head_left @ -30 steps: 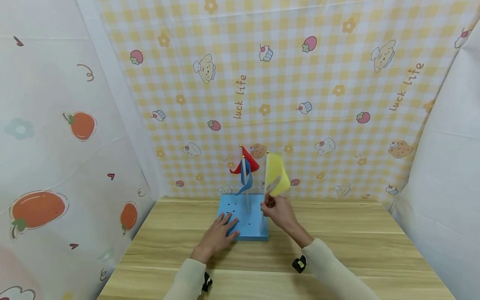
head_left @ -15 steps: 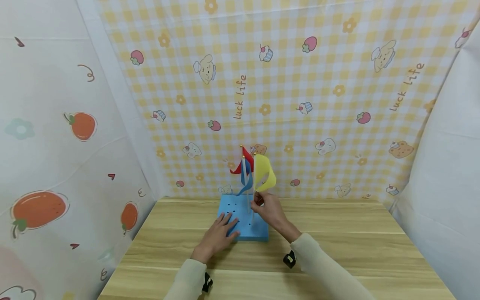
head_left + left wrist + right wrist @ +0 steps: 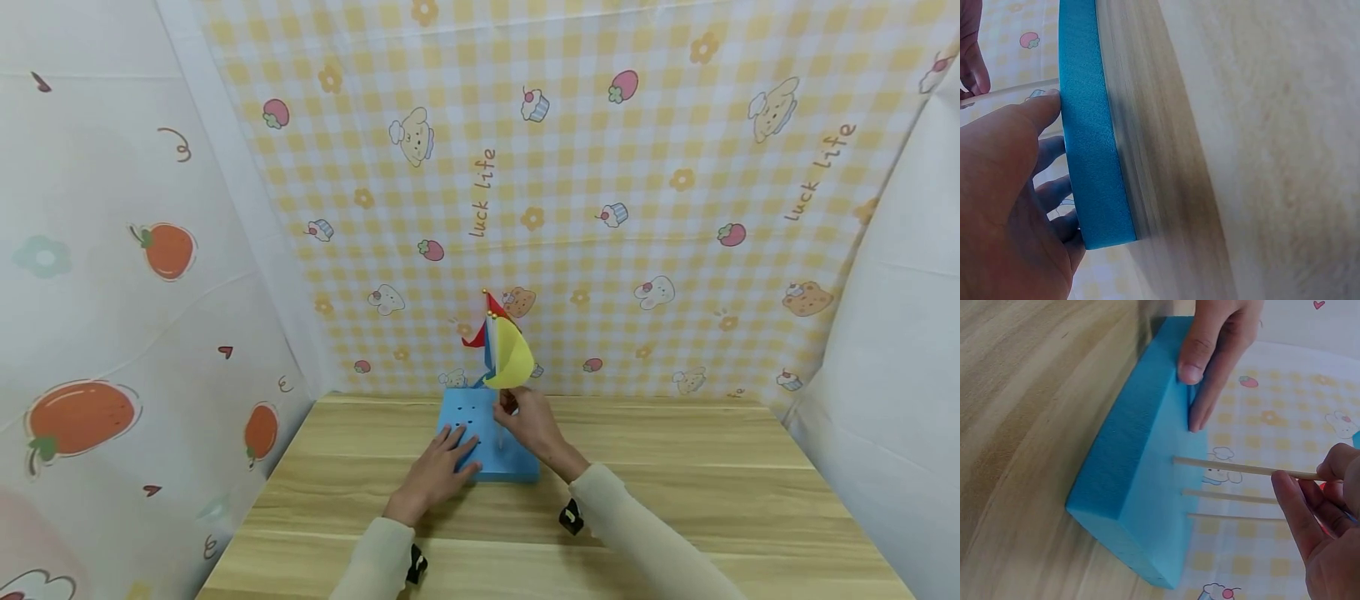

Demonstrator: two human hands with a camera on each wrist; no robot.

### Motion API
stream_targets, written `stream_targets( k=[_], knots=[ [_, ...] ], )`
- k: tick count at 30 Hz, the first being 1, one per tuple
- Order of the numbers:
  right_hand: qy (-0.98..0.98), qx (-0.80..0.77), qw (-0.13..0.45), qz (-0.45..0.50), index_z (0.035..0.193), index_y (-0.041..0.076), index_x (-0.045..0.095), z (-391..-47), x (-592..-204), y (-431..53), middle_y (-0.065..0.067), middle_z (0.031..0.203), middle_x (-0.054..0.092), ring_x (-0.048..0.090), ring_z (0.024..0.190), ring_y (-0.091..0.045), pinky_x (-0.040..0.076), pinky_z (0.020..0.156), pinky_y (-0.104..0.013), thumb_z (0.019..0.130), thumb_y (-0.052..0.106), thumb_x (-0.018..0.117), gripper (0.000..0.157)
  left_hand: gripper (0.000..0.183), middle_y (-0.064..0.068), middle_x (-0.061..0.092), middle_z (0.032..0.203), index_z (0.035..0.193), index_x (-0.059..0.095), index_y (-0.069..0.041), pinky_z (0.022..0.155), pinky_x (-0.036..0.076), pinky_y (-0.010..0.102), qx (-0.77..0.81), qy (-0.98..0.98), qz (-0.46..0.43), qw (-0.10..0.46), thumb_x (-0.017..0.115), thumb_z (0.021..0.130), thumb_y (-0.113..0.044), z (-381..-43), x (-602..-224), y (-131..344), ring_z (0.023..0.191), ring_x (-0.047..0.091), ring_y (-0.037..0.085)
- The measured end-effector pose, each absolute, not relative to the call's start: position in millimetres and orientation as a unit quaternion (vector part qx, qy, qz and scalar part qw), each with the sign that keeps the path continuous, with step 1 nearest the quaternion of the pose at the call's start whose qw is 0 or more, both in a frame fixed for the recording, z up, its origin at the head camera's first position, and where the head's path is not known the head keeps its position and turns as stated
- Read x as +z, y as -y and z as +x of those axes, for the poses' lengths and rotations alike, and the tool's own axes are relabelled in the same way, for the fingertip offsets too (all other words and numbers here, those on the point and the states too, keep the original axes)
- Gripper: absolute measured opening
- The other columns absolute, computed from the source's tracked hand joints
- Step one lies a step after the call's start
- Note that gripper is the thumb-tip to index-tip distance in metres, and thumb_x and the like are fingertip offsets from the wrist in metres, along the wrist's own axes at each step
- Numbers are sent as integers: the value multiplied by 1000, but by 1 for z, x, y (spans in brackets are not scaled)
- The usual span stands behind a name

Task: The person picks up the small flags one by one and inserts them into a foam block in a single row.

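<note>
A blue foam block [image 3: 517, 468] with small holes in its top lies on the table. My left hand [image 3: 435, 468] rests on its left part with fingers spread; the left wrist view shows the thumb [image 3: 1044, 111] at the block's edge. My right hand [image 3: 534, 423] pinches the wooden stick of a yellow flag [image 3: 513, 354] between thumb and fingers. In the right wrist view this stick [image 3: 1229, 466] stands upright to the block, its lower end right at the surface. Behind it, a blue flag [image 3: 487, 354] and a red flag [image 3: 474, 341] stand in the block, partly hidden by the yellow one.
The wood-grain table [image 3: 675, 483] extends to both sides of the block. Behind it hangs a yellow checked cloth [image 3: 585, 167], and a white printed cloth [image 3: 90, 317] closes off the left. Two more sticks [image 3: 1229, 496] rise close beside the pinched one.
My right hand has carried the yellow flag leftward across the block, then lowered it slightly, so it now overlaps the blue flag. The left hand has stayed in place.
</note>
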State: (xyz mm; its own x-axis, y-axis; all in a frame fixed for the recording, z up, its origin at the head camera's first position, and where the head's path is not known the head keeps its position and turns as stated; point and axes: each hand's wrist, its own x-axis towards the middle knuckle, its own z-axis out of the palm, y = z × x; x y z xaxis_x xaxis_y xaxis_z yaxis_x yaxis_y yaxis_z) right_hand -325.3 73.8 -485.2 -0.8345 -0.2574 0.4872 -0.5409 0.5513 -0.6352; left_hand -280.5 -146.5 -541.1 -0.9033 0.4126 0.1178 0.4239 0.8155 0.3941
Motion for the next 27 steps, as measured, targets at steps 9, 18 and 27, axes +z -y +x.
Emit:
stream_targets(
  k=[9, 18, 27],
  knots=[
    [866, 415, 155, 233, 102, 9, 64, -321, -498, -72, 1, 86, 66, 64, 79, -9, 63, 74, -30, 95, 3, 75, 14, 56, 22, 40, 169, 155, 57, -8, 129, 30, 64, -213, 952, -219, 17, 62, 108, -39, -280, -541, 146, 159, 29, 50],
    [864, 421, 151, 230, 102, 8, 64, -321, -500, -73, 2, 84, 65, 65, 79, -8, 63, 74, -29, 96, 3, 75, 14, 57, 22, 41, 168, 155, 57, -7, 129, 30, 64, -209, 953, -220, 22, 63, 108, -39, -279, -542, 146, 159, 30, 50],
    [864, 426, 142, 228, 105, 9, 64, -320, -502, -72, 1, 88, 67, 68, 81, -9, 63, 74, -26, 96, 6, 78, 16, 56, 22, 42, 168, 154, 58, -7, 128, 31, 64, -210, 952, -220, 22, 63, 108, -38, -279, -542, 146, 158, 31, 51]
  ],
)
